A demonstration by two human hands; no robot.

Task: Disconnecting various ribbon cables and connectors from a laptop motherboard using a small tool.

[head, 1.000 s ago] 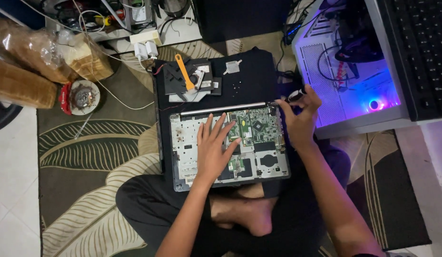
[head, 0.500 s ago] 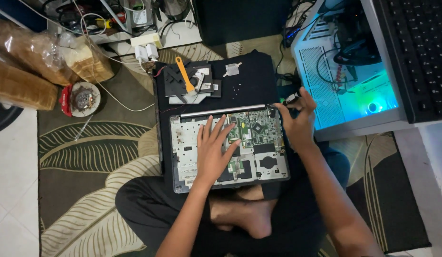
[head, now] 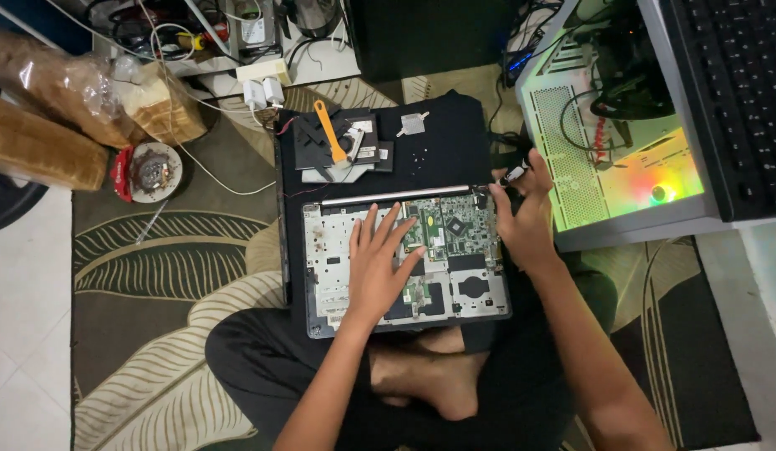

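An opened laptop base [head: 329, 267] with its green circuit board [head: 450, 225] exposed rests on my crossed legs, over a black lid [head: 438, 159]. My left hand [head: 379, 267] lies flat on the board's middle, fingers spread. My right hand [head: 521, 217] is at the base's top right corner, pinching a small screwdriver-like tool [head: 515, 174] with a pale tip. An orange-handled tool [head: 331, 134] lies on removed black parts [head: 321, 154] above the laptop, and a small silver bracket [head: 413, 124] sits beside them.
An open desktop case [head: 613, 159] with glowing lights stands at right, with a black keyboard [head: 730, 92] on top of it. Bagged bread [head: 79, 96], a round tin of small parts [head: 150, 171] and tangled cables [head: 187, 25] lie at left and back. A leaf-patterned rug [head: 154, 276] covers the floor.
The case's glow went from purple-blue to green-yellow. My right hand has shifted slightly at the laptop's corner; my left hand stays flat on the board.
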